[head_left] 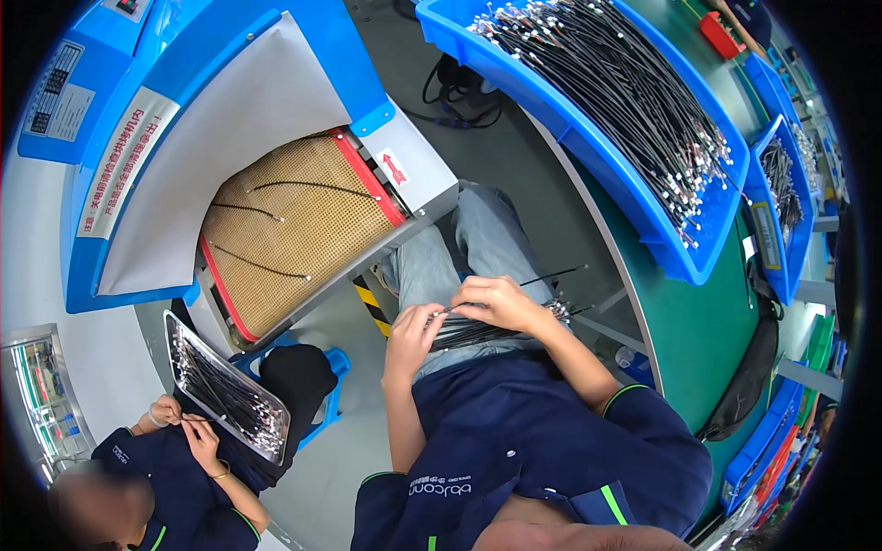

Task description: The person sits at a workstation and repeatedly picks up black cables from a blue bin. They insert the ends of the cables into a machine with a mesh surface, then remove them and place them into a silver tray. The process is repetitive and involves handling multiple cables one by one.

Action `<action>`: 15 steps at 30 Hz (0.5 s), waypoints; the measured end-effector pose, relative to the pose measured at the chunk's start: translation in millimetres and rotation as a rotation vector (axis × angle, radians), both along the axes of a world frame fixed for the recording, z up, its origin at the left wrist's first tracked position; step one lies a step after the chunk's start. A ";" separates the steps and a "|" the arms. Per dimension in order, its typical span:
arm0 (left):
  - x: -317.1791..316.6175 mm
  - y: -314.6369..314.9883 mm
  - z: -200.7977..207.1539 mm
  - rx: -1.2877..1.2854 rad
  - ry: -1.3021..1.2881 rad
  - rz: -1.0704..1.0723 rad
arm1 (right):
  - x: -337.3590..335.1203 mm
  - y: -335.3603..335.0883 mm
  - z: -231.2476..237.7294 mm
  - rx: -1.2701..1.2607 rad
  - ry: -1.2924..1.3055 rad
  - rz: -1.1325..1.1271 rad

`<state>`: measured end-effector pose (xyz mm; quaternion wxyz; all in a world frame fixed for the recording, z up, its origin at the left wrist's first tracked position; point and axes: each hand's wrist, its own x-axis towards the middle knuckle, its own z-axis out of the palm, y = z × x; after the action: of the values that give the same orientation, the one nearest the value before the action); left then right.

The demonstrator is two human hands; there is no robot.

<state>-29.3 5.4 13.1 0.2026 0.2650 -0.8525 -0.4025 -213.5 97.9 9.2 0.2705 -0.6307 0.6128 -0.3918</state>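
Note:
I hold a thin black cable (554, 275) over my lap, with one end sticking out past my right hand to the right. My left hand (412, 338) pinches it near the other end, fingertips pressed together. Close beside it, my right hand (501, 304) has its fingers closed on the same cable. What lies right between the fingertips is too small to make out. Under my hands, a bundle of black cables (464, 336) rests across my thighs, partly covered by the hands.
At front left stands a blue machine (363, 69) with a mesh conveyor belt (317, 216) carrying several black cables. A blue bin (551, 92) heaped with cables sits on the green table (675, 317) at right. At lower left a co-worker handles a cable beside a metal tray (285, 418).

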 end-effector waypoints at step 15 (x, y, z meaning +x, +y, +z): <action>-0.4 -1.1 -0.8 -0.160 0.117 -0.006 | -7.8 0.5 3.9 0.032 -0.132 0.013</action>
<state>-29.7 4.4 12.3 0.2714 0.2217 -0.8693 -0.3487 -221.3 98.5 13.1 0.3231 -0.6031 0.5957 -0.4208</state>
